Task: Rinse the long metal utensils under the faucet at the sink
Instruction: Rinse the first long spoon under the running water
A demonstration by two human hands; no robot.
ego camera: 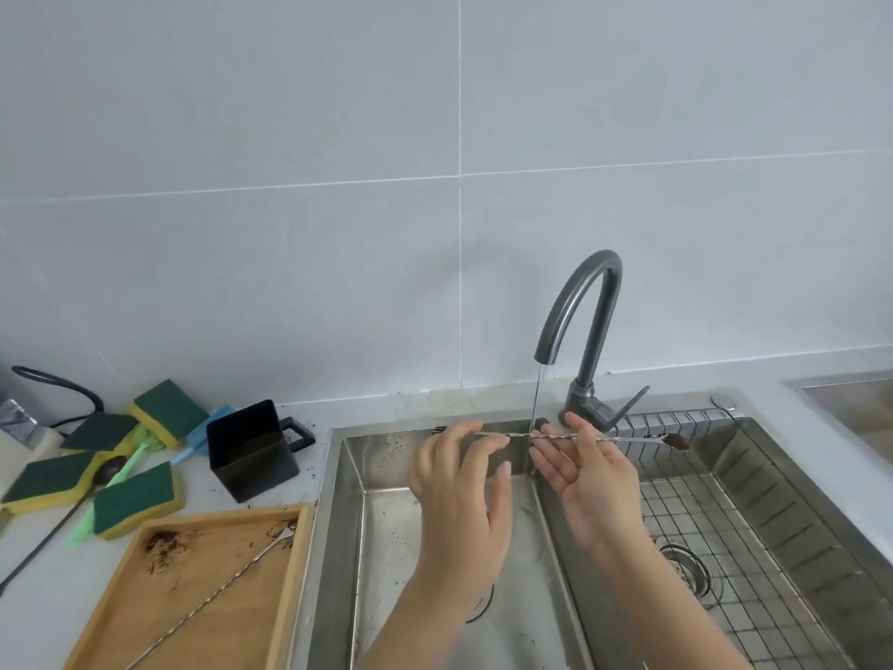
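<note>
A long twisted metal spoon [628, 440] lies level across the sink [338, 476], its dirty bowl pointing right over the wire rack. Water runs from the grey faucet [587, 302] onto the middle of its shaft. My left hand [459, 481] pinches the left end between fingertips. My right hand [589, 481] holds the shaft right of the stream with thumb and fingers, palm turned up. A second long metal utensil [212, 604] rests in the wooden tray [285, 597] at the left. A dark long-handled spoon [104, 469] lies on the counter among the sponges.
Several green-and-yellow sponges [133, 505] and a green plastic tool are scattered on the left counter. A black square cup [251, 449] stands by the sink's left edge. A wire rack [715, 539] fills the right basin. Brown grounds dirty the tray and sink rim.
</note>
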